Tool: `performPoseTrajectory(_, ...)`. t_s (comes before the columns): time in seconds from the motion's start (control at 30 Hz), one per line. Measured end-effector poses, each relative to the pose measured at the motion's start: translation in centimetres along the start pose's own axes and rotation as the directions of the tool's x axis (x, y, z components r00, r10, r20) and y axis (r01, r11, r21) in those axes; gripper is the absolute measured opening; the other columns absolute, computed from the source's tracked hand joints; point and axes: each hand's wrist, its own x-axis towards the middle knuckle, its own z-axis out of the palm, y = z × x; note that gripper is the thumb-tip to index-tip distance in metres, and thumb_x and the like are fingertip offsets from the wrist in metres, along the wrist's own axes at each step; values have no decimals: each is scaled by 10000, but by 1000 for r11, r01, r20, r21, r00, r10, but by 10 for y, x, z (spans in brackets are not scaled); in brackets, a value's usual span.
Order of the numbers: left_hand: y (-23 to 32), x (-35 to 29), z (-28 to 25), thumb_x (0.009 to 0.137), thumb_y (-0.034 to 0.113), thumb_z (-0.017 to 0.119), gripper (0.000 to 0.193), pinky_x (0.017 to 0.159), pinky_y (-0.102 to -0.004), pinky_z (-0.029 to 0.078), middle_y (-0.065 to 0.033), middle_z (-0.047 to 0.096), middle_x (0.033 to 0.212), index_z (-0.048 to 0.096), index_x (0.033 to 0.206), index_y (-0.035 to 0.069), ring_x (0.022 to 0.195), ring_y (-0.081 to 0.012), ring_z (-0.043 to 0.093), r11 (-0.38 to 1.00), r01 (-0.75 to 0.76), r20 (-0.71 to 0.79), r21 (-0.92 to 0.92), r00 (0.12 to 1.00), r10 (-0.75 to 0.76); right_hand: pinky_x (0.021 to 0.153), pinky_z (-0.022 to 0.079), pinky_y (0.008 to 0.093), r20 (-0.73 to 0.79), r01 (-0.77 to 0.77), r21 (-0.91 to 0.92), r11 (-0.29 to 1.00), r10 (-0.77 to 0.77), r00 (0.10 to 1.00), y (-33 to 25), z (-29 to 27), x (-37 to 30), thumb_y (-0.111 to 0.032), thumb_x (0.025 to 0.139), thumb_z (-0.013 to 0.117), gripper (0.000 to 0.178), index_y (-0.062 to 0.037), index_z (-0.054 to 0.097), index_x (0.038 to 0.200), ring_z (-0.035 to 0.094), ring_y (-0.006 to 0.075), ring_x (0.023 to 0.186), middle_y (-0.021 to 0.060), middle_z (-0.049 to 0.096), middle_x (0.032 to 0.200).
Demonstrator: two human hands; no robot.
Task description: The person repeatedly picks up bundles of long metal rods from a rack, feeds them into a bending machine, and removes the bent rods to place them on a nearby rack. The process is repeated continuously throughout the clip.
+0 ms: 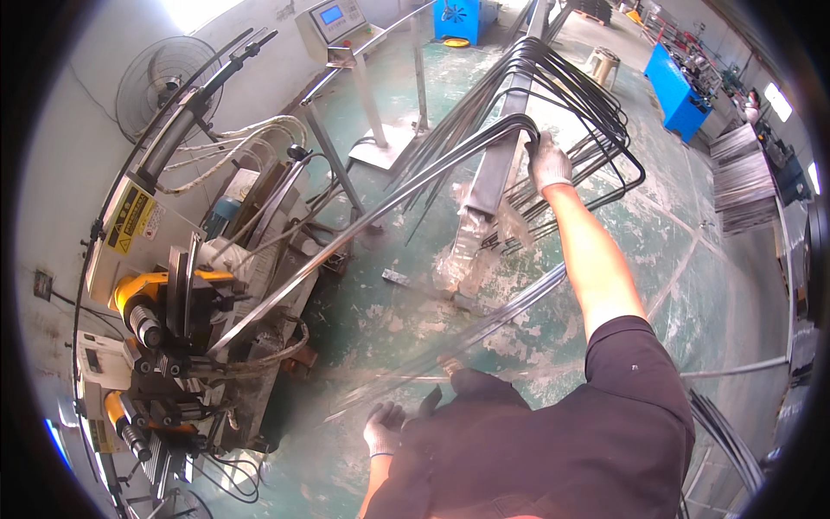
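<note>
My right hand (pixel 550 163), in a pale glove, reaches far forward and is closed around the bent end of a long metal rod (pixel 372 214). That rod slopes down and left toward the machine, its bend lying by a grey rack beam (pixel 494 177). Several dark bent rods (pixel 571 73) hang over the same beam just beyond the hand. Close to my body, my left hand (pixel 385 428) wears a similar glove with a dark patch; its fingers are loosely bent and apart, with nothing visible in them. Motion-smeared long rods (pixel 484 333) cross between my hands.
At the left stands a machine with yellow-and-black clamps (pixel 143 298) and hoses. A wall fan (pixel 169 82) and control box (pixel 333 22) are behind it. Blue equipment (pixel 679 86), a stool (pixel 603 65) and stacked metal strips (pixel 743 177) lie farther right. Plastic wrap (pixel 467 251) covers the beam's near end.
</note>
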Motion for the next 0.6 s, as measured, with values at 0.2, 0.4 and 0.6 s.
performPoseTrajectory(0.2,14,2,32,960,-3,620,431,815,-473,644,-274,710,1170,530,1380,-30,927,-388,744,966,-216,46,142,976,211,922,581,553,-152,193,-50,980,-199,968,12,33,90,-142,1057,436,251,-43,607,1211,739,459,1047,250,756,1114)
performPoseTrajectory(0.4,16,8,11,956,7,595,408,775,-464,648,-236,718,1105,548,1359,-33,889,-360,744,949,-299,-137,103,940,312,931,586,498,-247,151,-200,968,-199,948,62,65,196,-203,1031,532,240,-81,722,1110,734,397,1090,209,759,1151)
performPoseTrajectory(0.6,-32,-36,-54,920,54,713,492,743,-388,645,-212,745,1042,576,1374,-74,839,-287,765,957,-246,-268,152,922,279,975,581,450,119,144,-649,747,-87,989,54,109,164,-385,1031,609,379,-122,783,1242,734,298,1174,137,777,1245)
